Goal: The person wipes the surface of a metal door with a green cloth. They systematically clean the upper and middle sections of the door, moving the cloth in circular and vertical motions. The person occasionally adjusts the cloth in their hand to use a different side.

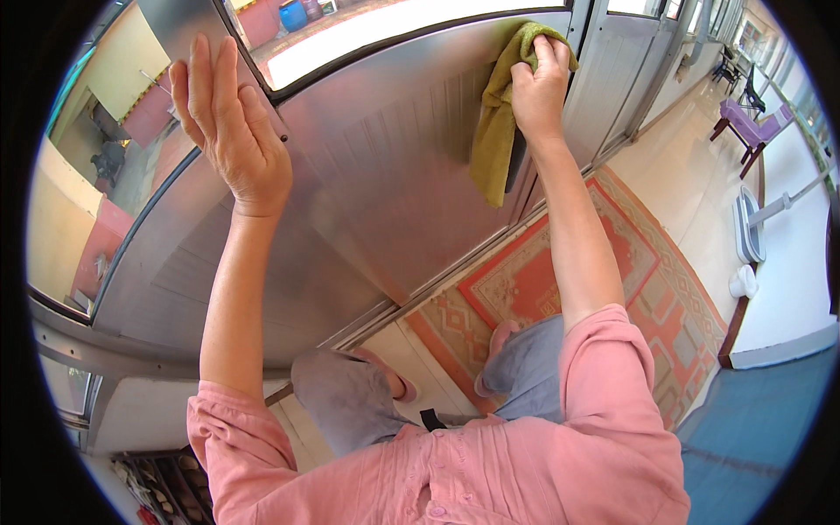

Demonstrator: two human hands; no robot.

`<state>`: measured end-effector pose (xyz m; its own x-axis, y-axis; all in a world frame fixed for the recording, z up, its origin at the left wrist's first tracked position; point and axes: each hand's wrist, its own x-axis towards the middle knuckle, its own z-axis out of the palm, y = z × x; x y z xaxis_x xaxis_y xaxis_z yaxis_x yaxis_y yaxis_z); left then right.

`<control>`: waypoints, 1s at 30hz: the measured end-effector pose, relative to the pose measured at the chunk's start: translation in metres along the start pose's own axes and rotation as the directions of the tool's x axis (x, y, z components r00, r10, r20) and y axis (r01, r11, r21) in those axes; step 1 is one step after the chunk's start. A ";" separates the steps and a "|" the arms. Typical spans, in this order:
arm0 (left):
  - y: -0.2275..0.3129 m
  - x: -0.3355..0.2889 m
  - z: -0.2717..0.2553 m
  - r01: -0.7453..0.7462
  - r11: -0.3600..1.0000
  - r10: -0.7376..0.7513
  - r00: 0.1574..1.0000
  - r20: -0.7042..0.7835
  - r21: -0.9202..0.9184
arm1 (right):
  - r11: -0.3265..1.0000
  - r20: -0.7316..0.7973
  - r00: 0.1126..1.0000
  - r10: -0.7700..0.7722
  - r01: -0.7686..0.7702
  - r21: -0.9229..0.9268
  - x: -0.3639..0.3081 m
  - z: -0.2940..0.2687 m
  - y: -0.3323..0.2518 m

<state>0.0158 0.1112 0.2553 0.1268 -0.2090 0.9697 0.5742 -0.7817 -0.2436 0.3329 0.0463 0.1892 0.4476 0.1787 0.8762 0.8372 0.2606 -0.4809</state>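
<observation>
Right grip pinching green cloth at top end, rest hanging down-left; left grip spread.

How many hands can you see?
2: the left hand, open, on the left side of the metal panel; the right hand, gripping a green cloth, farther right.

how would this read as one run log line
left hand: open, near metal post | right hand: gripping olive-green cloth at ribbed metal panel
</observation>
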 end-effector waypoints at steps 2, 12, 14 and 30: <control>0.001 -0.004 0.002 0.019 1.000 -0.019 1.000 0.007 0.003 | 0.999 0.024 0.999 0.043 -0.043 0.011 -0.005 -0.002 -0.008; 0.000 -0.001 -0.001 0.021 0.999 -0.022 1.000 0.022 0.036 | 0.947 0.258 0.921 -0.291 0.238 0.217 -0.085 0.015 -0.139; 0.005 -0.001 0.000 0.034 0.998 -0.036 0.999 0.026 0.051 | 0.941 0.296 0.896 -0.332 0.291 0.174 -0.082 0.016 -0.129; 0.005 0.000 -0.001 0.022 0.999 -0.023 1.000 0.020 0.042 | 0.976 -0.155 0.980 -0.122 0.090 -0.197 0.028 0.018 0.059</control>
<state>0.0180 0.1070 0.2539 0.1298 -0.1790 0.9753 0.6107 -0.7605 -0.2208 0.3892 0.0837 0.1844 0.3853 -0.0033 0.9228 0.9197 0.0834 -0.3838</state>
